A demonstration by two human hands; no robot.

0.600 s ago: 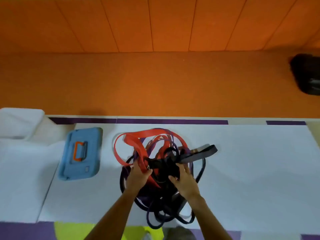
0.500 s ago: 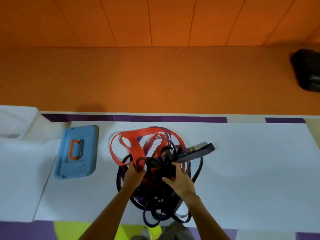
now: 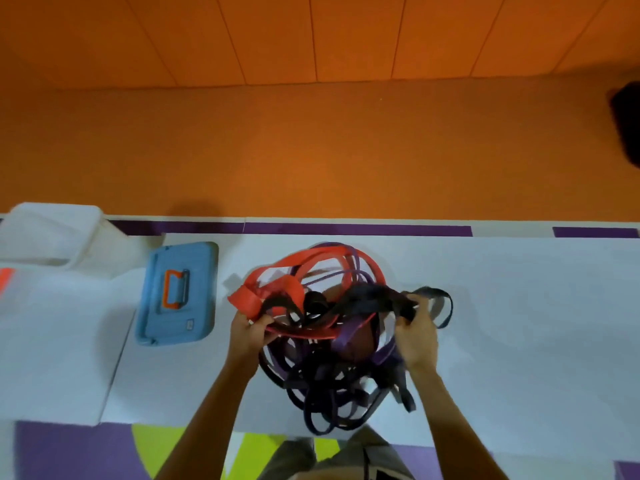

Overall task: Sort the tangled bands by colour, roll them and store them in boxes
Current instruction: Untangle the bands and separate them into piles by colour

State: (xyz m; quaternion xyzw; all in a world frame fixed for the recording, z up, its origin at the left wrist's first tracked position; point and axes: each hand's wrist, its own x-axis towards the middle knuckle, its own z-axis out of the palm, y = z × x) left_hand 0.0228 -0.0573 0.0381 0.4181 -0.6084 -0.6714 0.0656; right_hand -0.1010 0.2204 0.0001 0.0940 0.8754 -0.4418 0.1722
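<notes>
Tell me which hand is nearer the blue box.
Left. The left hand sits just right of the blue box; the right hand is farther right, across the tangled bands.

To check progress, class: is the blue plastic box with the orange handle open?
No, the blue plastic box lies closed, its lid on.

My forearms are bare along all the length that shows, down to my left hand and my right hand. Beneath them my trousers are a dull khaki-grey cloth, creased, with a thin dark seam on one leg.
</notes>
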